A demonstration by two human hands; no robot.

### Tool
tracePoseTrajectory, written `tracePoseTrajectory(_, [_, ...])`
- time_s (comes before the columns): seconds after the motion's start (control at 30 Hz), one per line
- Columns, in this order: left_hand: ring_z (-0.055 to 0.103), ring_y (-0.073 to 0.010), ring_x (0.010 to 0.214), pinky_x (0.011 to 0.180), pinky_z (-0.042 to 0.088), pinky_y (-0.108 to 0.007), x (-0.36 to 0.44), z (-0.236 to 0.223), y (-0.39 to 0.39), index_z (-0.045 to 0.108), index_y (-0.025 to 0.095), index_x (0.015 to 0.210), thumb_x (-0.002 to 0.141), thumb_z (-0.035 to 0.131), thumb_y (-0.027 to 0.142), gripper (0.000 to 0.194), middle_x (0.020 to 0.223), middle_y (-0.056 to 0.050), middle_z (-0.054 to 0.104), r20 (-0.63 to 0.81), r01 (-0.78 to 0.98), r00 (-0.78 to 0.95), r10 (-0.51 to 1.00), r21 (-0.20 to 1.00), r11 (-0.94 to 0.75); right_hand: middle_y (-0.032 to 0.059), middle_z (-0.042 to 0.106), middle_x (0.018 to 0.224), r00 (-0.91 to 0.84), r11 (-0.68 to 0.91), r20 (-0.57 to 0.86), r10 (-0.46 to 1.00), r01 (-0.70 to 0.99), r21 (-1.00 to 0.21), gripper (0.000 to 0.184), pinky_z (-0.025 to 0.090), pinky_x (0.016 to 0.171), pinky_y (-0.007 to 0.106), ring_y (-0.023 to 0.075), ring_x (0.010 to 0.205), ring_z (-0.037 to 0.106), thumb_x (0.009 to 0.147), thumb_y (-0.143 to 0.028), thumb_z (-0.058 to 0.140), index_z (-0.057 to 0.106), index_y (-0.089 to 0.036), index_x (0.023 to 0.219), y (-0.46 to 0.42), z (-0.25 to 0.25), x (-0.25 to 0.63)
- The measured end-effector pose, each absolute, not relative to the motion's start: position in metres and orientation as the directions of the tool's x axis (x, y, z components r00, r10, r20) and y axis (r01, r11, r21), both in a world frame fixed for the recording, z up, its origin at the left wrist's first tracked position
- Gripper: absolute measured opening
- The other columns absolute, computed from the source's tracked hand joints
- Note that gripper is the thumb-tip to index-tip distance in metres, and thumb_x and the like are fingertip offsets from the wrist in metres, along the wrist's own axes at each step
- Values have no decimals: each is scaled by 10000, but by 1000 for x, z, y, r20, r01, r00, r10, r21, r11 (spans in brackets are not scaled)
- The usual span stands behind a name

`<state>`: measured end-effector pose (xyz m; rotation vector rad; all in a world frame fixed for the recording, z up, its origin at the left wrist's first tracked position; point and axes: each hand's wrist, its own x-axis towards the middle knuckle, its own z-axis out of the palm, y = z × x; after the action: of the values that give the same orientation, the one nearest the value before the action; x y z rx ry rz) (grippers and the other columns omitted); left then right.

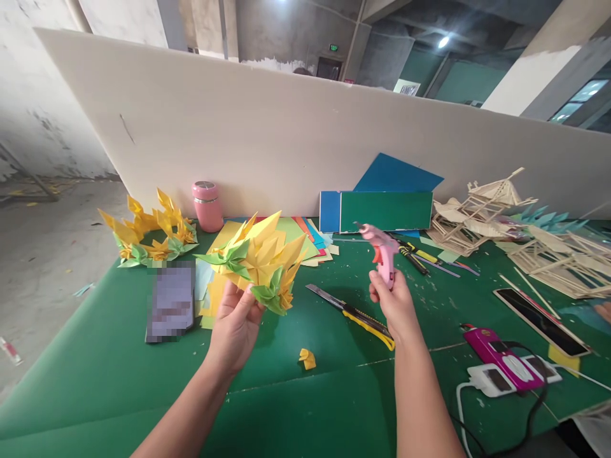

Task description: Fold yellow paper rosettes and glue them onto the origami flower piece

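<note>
My left hand (237,321) grips a folded-paper flower crown (260,254) from below, its yellow pointed petals facing up and green paper leaves at its near side. In my right hand (394,299) is a pink hot glue gun (384,245), held upright by its handle with the nozzle pointing up and left, apart from the crown. Between the hands lies a yellow-and-black utility knife (356,315) with its blade out. A small folded yellow paper piece (307,359) sits on the green tabletop (267,407) nearer to me.
At the left are a second paper crown (155,232), a pink cup (207,207) and a phone (170,302). Coloured paper sheets (298,232) lie behind the held crown. Rightward stand wooden stick models (472,216), a magenta power strip (501,356) with cables, and a white board (267,140) behind.
</note>
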<state>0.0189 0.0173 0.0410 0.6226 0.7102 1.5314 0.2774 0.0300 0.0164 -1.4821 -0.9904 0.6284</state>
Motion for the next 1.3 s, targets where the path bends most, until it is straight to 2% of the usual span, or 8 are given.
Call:
tracePoseTrajectory(0.1, [619, -107, 701, 599, 488, -184, 22, 42, 15, 657, 249, 862, 666, 769, 268, 228, 838, 29, 674, -46, -645, -46, 998, 765, 6, -25, 615, 764, 455, 161, 117, 883, -58, -985, 413, 400, 462, 231, 115, 538, 539, 660, -447, 697, 429, -242, 897, 30, 19, 271])
tracePoseTrajectory(0.17, [613, -113, 699, 601, 489, -195, 23, 43, 14, 657, 243, 893, 663, 768, 268, 256, 845, 22, 669, -53, -631, -12, 999, 775, 34, -17, 639, 779, 388, 179, 123, 913, -112, -977, 371, 378, 434, 222, 107, 517, 526, 673, -411, 686, 433, -243, 887, 28, 23, 266])
tracePoseTrajectory(0.33, [611, -139, 691, 637, 500, -229, 23, 45, 12, 666, 244, 901, 627, 787, 239, 300, 735, 25, 645, -39, -608, 22, 999, 792, 45, -20, 598, 622, 276, 130, 124, 953, -2, -992, 287, 392, 458, 238, 97, 482, 467, 677, -374, 696, 543, -194, 841, 24, 27, 250])
tracePoseTrajectory(0.5, [630, -157, 760, 667, 505, -233, 25, 44, 11, 673, 260, 986, 672, 775, 260, 331, 831, 1, 683, 12, -548, 31, 999, 837, 6, -36, 536, 530, 78, 146, 141, 987, -61, -987, 185, 378, 459, 241, 108, 480, 452, 678, -354, 642, 544, -200, 714, 20, 28, 239])
tracePoseTrajectory(0.67, [642, -182, 904, 777, 511, -252, 26, 44, 10, 681, 260, 989, 672, 782, 277, 333, 926, -11, 708, 34, -514, 34, 999, 857, -11, -49, 418, 453, -26, 150, 150, 988, 8, -989, 312, 364, 442, 240, 97, 447, 396, 723, -417, 644, 515, -199, 541, 16, 29, 233])
tracePoseTrajectory(0.77, [622, -221, 1037, 836, 505, -285, 26, 44, 10, 678, 250, 991, 662, 786, 280, 347, 1060, -35, 707, 10, -491, 16, 1000, 871, -1, -6, 571, 567, -45, 181, 179, 983, 43, -982, 283, 445, 489, 266, 135, 518, 521, 728, -480, 665, 666, -199, 768, 14, 29, 231])
tracePoseTrajectory(0.87, [605, -241, 1090, 877, 497, -314, 27, 44, 9, 672, 236, 997, 665, 781, 291, 354, 1113, -52, 698, 1, -463, -8, 1000, 886, -5, 67, 705, 793, -76, 242, 235, 969, 104, -965, 367, 533, 622, 332, 213, 702, 657, 740, -532, 663, 690, -202, 900, 14, 30, 229])
tracePoseTrajectory(1.3, [607, -260, 1103, 910, 497, -362, 26, 38, 12, 634, 229, 1037, 672, 768, 357, 409, 1139, -72, 688, 50, -387, -33, 998, 920, -59, 68, 734, 958, -194, 423, 378, 905, 332, -843, 423, 557, 754, 318, 253, 865, 695, 840, -568, 539, 686, -222, 1033, 9, 33, 220])
